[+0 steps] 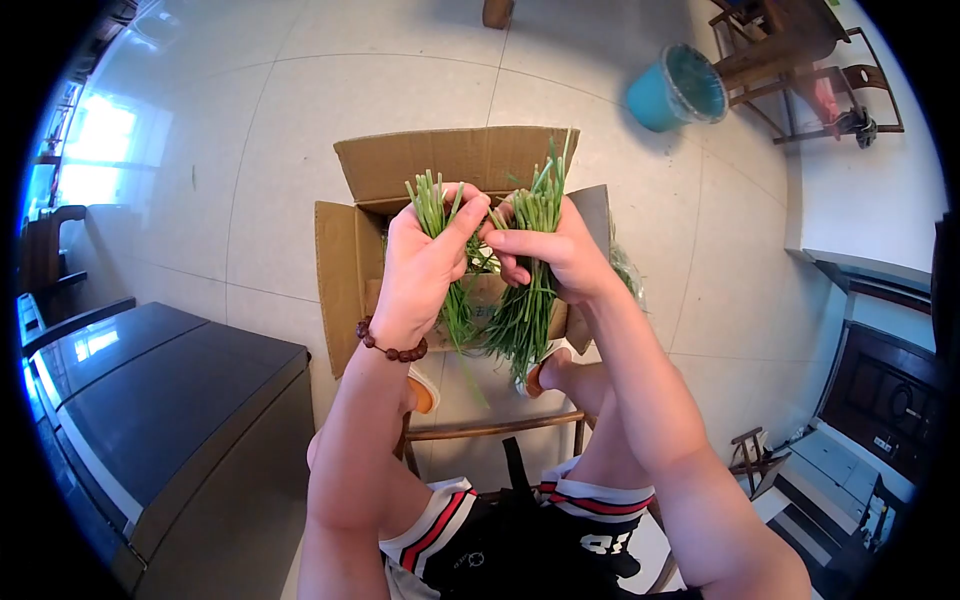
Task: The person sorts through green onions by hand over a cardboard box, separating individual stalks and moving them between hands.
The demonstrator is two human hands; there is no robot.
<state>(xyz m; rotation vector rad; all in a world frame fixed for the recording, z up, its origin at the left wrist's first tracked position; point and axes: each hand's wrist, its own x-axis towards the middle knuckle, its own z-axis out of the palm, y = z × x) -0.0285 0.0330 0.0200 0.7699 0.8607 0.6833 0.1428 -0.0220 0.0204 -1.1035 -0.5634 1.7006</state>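
My left hand (425, 265), with a brown bead bracelet (390, 343) on its wrist, is closed around a smaller bunch of chives (432, 200). The cut stem ends point up and away, and thin green leaves hang below the fist. A thicker bunch of chives (522, 325) is gripped in my right hand (560, 255), its leaves hanging toward my feet. The fingertips of both hands meet between the two bunches. Beneath them stands an open cardboard box (455, 160) with its flaps spread; more greens show inside, mostly hidden by my hands.
A dark, glossy-topped cabinet (180, 400) stands at my left. On the tiled floor at the far right is a blue bucket (652, 98), near wooden furniture (790, 50). My feet in slippers (425, 392) are close to the box, with a wooden bar (495, 430) behind them.
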